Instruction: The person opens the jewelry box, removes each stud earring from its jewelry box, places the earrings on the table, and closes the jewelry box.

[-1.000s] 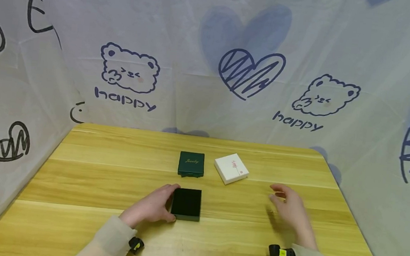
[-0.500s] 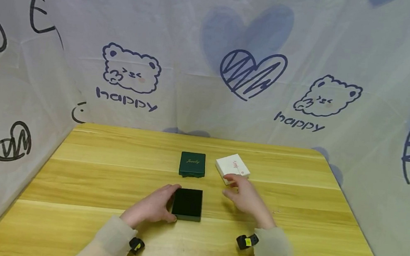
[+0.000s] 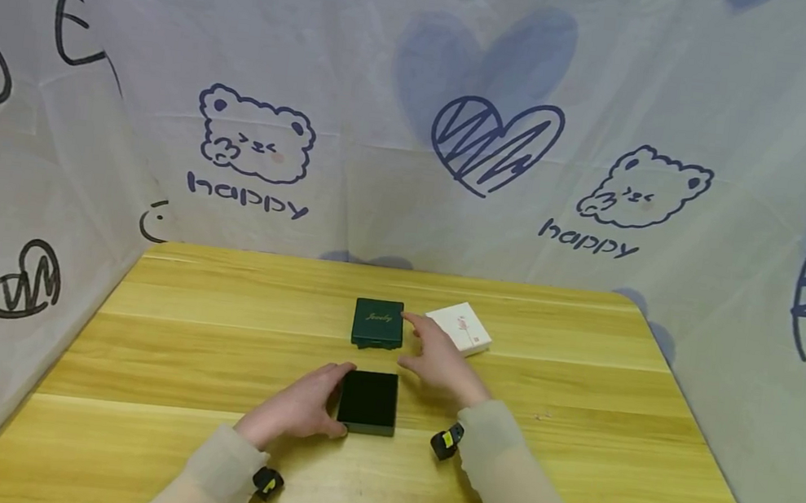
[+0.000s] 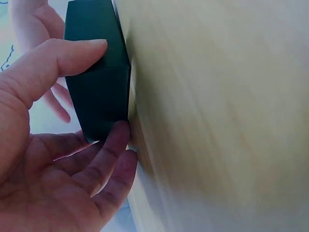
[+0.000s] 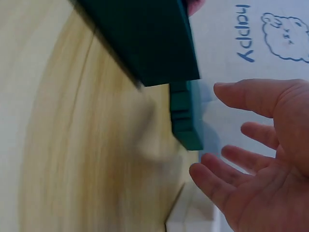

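Observation:
A small square dark green box point(image 3: 368, 403) with a black inside stands on the table. My left hand point(image 3: 301, 406) grips it from the left; in the left wrist view the thumb lies on one side of the green box point(image 4: 99, 104) and the fingertips are at another. Behind the box lies a green lid point(image 3: 377, 321) with gold "Jewelry" lettering and a bow at its front edge. My right hand point(image 3: 439, 360) is at the lid's right side, fingers spread and holding nothing. In the right wrist view the green lid point(image 5: 187, 121) is just beyond the fingertips.
A white square box point(image 3: 467, 328) with a pink flower print sits behind the right hand, partly covered by it. The wooden table point(image 3: 222, 290) ends at a printed cloth backdrop point(image 3: 366, 182) behind and at both sides.
My right hand has swept left from the table's right side, passing in front of the white box, to the green lid's right edge. The left hand and the boxes have stayed put.

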`<state>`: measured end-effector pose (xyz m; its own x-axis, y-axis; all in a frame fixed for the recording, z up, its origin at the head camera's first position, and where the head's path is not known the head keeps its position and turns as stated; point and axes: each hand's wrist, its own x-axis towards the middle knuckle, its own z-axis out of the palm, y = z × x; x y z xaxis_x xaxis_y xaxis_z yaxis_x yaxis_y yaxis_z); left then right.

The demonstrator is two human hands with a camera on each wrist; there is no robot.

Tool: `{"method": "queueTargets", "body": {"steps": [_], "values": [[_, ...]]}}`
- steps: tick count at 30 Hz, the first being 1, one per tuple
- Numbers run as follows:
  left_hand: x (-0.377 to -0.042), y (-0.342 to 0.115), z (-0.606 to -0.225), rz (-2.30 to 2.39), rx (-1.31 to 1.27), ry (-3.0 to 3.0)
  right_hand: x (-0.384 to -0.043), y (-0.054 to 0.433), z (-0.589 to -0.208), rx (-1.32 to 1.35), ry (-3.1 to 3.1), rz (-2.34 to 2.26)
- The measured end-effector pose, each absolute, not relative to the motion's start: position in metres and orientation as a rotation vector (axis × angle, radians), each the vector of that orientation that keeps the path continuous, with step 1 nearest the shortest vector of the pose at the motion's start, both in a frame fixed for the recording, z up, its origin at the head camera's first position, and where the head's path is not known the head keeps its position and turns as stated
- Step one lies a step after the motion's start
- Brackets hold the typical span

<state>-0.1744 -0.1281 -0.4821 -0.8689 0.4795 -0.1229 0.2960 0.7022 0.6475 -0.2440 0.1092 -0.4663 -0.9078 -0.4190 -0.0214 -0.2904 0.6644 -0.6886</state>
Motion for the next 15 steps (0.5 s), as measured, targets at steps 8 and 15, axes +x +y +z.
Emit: {"method": "queueTargets", "body": {"steps": [8, 15], "values": [[-0.174, -0.128, -0.48, 0.942, 0.626, 2.626, -0.264, 0.097, -0.477, -0.529, 2.743, -1.023], [-0.175, -0.128, -0.48, 0.937, 0.634, 2.63, -0.277, 0.089, -0.482, -0.502, 2.75, -1.006]]}}
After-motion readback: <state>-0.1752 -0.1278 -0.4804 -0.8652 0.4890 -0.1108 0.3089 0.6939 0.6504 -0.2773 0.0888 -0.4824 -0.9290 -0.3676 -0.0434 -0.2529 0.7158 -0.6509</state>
